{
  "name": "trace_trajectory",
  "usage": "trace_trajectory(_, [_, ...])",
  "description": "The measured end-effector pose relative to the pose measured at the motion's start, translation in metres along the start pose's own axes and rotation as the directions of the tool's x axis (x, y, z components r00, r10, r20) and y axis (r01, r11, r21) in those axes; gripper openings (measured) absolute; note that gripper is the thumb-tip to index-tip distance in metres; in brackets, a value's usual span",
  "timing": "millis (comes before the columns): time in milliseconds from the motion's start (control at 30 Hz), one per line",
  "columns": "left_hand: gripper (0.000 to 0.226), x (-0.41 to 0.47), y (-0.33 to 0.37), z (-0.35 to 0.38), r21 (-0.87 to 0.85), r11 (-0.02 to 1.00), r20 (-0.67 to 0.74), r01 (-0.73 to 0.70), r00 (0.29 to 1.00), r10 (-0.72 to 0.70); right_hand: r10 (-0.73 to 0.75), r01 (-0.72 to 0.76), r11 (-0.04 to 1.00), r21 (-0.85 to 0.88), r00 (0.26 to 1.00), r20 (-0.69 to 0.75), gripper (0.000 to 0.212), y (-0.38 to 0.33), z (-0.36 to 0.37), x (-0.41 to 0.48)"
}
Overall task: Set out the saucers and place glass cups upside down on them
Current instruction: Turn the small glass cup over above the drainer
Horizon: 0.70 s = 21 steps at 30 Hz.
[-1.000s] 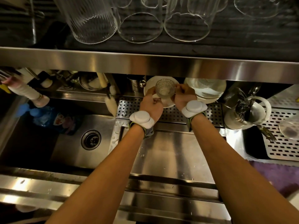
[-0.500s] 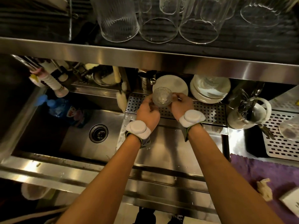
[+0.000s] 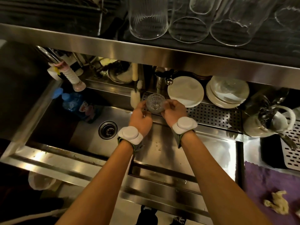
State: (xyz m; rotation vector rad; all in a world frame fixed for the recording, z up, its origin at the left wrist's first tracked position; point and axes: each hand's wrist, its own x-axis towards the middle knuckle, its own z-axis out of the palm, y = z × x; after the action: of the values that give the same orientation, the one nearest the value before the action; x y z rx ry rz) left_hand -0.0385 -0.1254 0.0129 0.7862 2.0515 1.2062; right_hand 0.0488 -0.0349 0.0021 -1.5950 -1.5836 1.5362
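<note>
A small cut-glass cup (image 3: 155,103) is held between both hands above the left end of the perforated drain tray (image 3: 214,116), near the sink's edge. My left hand (image 3: 140,117) grips its left side and my right hand (image 3: 174,112) its right side. A white saucer (image 3: 185,90) lies just to the right behind the cup. Further right stands a stack of white saucers (image 3: 227,99) with an upturned glass on top, partly hidden under the steel shelf.
A steel shelf (image 3: 146,52) overhangs, carrying several tall glasses (image 3: 148,18) upside down. The sink basin with drain (image 3: 108,129) is at left, with a blue detergent bottle (image 3: 73,103) and brush (image 3: 135,96). A cutlery jug (image 3: 267,122) and purple cloth (image 3: 269,187) sit right.
Both hands have carried the glass cup leftward and nearer, off the white saucer to the drain tray's left end. The camera view has shifted, showing more of the sink.
</note>
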Motion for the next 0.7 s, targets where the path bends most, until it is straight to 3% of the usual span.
trace_trajectory(333, [0.049,0.012,-0.016,-0.011,0.009,0.996,0.016,0.090,0.996,-0.090,0.052,-0.053,0.998,0.021,0.998,0.037,0.027,0.015,0.027,0.019])
trace_trajectory(533, [0.051,0.019,-0.018,-0.014,0.009,0.994,0.017,0.104,0.994,-0.105,0.046,-0.049,0.997,0.056,0.998,0.045,0.017,0.025,0.036,0.031])
trace_trajectory(700, [0.050,0.020,-0.023,-0.014,0.025,0.996,0.004,0.086,0.996,-0.086,0.038,-0.043,0.996,0.078,0.998,0.059,0.023,0.034,0.041,0.033])
